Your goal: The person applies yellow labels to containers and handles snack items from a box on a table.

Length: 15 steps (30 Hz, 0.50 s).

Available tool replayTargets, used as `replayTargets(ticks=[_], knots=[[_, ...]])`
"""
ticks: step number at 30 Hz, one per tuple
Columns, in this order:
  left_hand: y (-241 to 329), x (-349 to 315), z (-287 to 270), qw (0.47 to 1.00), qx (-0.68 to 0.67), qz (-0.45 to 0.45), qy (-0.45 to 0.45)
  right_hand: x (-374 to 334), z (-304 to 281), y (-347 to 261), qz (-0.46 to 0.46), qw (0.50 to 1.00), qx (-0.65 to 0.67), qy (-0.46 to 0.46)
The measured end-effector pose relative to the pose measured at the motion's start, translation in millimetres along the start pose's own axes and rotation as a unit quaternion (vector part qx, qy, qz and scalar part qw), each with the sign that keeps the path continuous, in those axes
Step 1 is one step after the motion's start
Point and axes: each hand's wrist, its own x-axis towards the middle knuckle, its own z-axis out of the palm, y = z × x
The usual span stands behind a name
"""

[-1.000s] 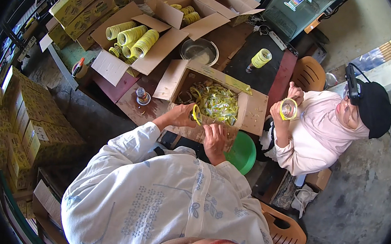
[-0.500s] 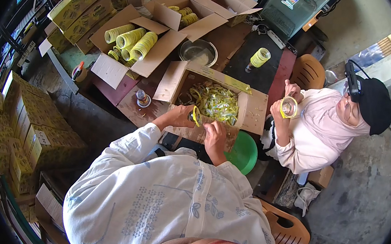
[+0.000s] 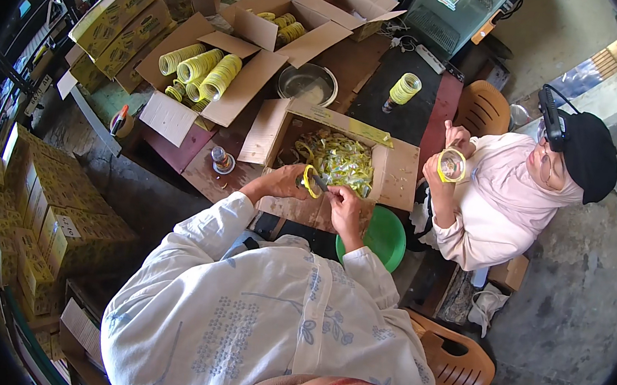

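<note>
My left hand (image 3: 287,181) is wrapped round a yellow-rimmed cup (image 3: 314,189), mid-frame; my right hand (image 3: 346,206) pinches a dark blade-like tool (image 3: 322,184) at its rim. Looks like rim work; next move calls for a steady cup, near the carton (image 3: 397,174) of yellow strips (image 3: 344,163).

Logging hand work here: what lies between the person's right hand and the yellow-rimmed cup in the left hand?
In the head view, a thin dark tool, gripped by the right hand, points toward the yellow-rimmed cup; contact is unclear.
</note>
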Motion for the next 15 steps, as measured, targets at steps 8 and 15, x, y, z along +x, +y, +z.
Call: replayTargets(ticks=[8,15], knots=[[12,1,-16,0.995,-0.037,-0.092,-0.013,-6,-18,-22,-0.191,0.955,-0.228,0.021],[3,2,-1,0.998,0.001,-0.063,0.032,-11,-24,-32,-0.274,0.901,-0.336,-0.007]])
